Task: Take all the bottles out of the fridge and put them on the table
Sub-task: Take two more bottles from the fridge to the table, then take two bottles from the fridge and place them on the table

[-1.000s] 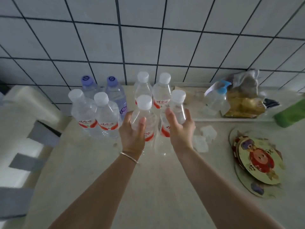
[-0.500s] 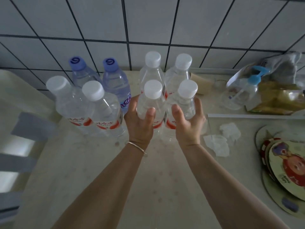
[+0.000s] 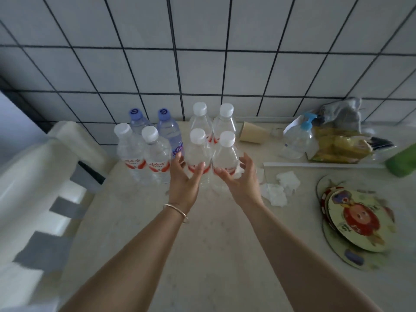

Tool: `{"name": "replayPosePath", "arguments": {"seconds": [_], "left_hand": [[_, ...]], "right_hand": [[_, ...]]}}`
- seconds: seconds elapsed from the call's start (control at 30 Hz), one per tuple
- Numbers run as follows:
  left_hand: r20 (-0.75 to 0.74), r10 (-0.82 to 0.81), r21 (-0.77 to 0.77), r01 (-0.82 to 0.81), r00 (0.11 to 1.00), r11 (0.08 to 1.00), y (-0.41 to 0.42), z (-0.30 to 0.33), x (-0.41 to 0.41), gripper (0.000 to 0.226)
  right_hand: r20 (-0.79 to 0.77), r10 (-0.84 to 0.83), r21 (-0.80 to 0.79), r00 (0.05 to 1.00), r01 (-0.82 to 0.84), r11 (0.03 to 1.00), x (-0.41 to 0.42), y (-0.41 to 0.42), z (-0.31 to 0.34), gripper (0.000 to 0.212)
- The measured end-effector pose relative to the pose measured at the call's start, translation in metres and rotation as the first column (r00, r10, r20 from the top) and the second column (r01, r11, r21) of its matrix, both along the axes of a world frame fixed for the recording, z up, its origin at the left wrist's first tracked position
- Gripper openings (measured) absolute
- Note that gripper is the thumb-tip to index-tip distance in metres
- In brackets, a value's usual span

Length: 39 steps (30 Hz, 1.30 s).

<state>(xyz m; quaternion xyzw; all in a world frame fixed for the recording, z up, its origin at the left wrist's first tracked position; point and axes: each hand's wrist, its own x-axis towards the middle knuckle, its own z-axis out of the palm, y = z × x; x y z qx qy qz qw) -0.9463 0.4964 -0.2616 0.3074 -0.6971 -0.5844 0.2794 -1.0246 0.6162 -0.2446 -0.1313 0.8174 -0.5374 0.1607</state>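
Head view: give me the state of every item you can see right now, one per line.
Left hand: fingers loosely spread at the front-left bottle.
Right hand: fingers loosely spread at the front-right bottle.
Eight bottles: upright, capped, on the table.
Paper cup: lying on its side.
Pump bottle: tilted.
Tissues: crumpled.
Coasters: stacked.

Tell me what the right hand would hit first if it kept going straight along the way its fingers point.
The right hand points up and away towards the wall, so it would first meet the front right bottle, which its fingers already flank or touch. Behind that stands the back right bottle, though depth is hard to judge.
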Motion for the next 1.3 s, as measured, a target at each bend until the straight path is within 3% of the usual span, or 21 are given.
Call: {"name": "replayPosePath", "arguments": {"seconds": [0.2,0.37,0.53,0.63,0.77,0.9,1.3], "left_hand": [[0.215,0.077,-0.124,-0.051,0.974,0.991,0.049,0.032,0.07,0.064],[0.189,0.167,-0.188,-0.132,0.968,0.973,0.104,0.068,0.143,0.053],[0.104,0.352,-0.271,-0.314,0.93,0.91,0.185,0.083,0.252,0.045],[0.055,0.487,-0.267,-0.457,0.872,0.848,0.238,0.08,0.326,0.042],[0.11,0.601,-0.189,-0.577,0.792,0.795,0.293,0.08,0.413,0.041],[0.113,0.699,-0.169,-0.68,0.706,0.714,0.326,0.083,0.489,0.044],[0.046,0.91,-0.167,-0.895,0.413,0.414,0.353,0.085,0.784,0.041]], "right_hand": [[-0.032,0.033,0.073,0.999,-0.03,0.997,0.061,0.059,0.031,0.079],[-0.029,0.109,0.01,0.994,-0.108,0.994,0.129,0.112,0.054,0.07],[-0.147,0.302,0.022,0.942,-0.302,0.953,0.206,0.17,0.069,0.059],[-0.187,0.467,0.073,0.864,-0.462,0.884,0.266,0.204,0.07,0.06],[-0.151,0.635,0.109,0.758,-0.625,0.773,0.345,0.23,0.079,0.06],[-0.148,0.788,0.153,0.597,-0.774,0.615,0.425,0.239,0.092,0.059],[-0.131,0.974,0.153,0.184,-0.967,0.203,0.709,0.213,0.087,0.053]]}}
